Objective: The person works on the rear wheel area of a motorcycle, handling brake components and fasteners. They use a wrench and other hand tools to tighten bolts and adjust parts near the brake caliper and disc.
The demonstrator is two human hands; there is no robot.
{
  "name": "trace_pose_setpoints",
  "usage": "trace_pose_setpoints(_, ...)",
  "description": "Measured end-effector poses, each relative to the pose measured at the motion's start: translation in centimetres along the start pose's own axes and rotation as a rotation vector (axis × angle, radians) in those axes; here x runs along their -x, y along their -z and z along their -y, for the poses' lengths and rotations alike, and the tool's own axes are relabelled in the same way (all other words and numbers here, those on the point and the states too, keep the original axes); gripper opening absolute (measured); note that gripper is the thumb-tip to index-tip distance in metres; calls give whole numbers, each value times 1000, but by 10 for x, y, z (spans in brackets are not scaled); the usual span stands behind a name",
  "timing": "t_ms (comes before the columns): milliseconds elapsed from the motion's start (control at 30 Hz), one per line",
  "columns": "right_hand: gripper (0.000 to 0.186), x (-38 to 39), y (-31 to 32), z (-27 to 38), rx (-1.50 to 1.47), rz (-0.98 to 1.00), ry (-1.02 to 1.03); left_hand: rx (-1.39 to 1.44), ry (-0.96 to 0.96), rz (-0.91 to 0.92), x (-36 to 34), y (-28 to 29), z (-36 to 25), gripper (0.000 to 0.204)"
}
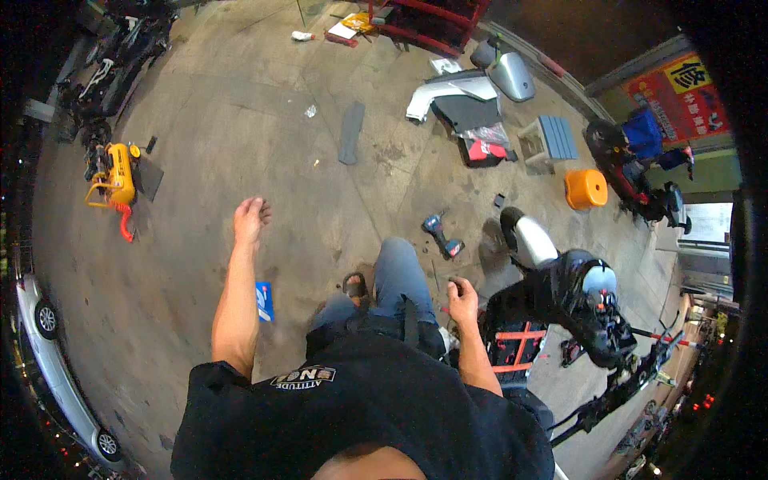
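Observation:
My left hand (252, 219) is held out over the concrete floor, its fingers loosely curled and apart, with nothing seen in them. A blue packet (265, 302) lies beside that forearm. Close to my right knee, my right hand (462, 301) is closed, thumb against fingers. Something small and dark shows at its fingertips, too small to name. A blue and black cordless power tool (442, 236) rests on the floor beyond this hand. To the right stands a partly stripped scooter (516, 352) with a silver front mudguard (534, 242) and exposed red-orange strips.
An orange stool (586, 190) and a blue-topped stool (558, 138) stand at the right. Removed body panels (456, 94) lie beyond them. A yellow air compressor (121, 174) with a red hose sits at the left. A dark grey strip (351, 133) lies ahead; a silver car (60, 368) is parked far left.

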State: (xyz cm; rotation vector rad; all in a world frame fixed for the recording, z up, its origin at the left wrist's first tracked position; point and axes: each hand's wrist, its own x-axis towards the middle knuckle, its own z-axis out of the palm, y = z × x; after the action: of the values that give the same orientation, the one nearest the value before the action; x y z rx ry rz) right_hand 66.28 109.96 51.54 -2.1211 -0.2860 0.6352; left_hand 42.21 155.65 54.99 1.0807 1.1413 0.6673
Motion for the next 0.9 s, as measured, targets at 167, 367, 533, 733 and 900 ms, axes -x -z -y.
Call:
trace_pose_setpoints(167, 19, -130, -12, -32, 164, -121, 56, -533, -38, 122, -108, -90, 6, 17)
trace_pose_setpoints(367, 29, -374, -25, 31, 313, -137, 98, -1146, 239, 483, -164, -129, 59, 33)
trace_pose_setpoints(533, 24, -556, 36, 166, -34, -137, 127, -825, 520, 266, -209, -145, 73, 33)
trace_pose_setpoints(733, 23, -663, 81, 235, -1, -246, 90, -267, 716, -64, -339, -275, 18, 25)
trace_pose_setpoints(900, 21, -711, 49, 204, -84, -411, -3, -707, 168, 492, -517, -335, -29, 19)
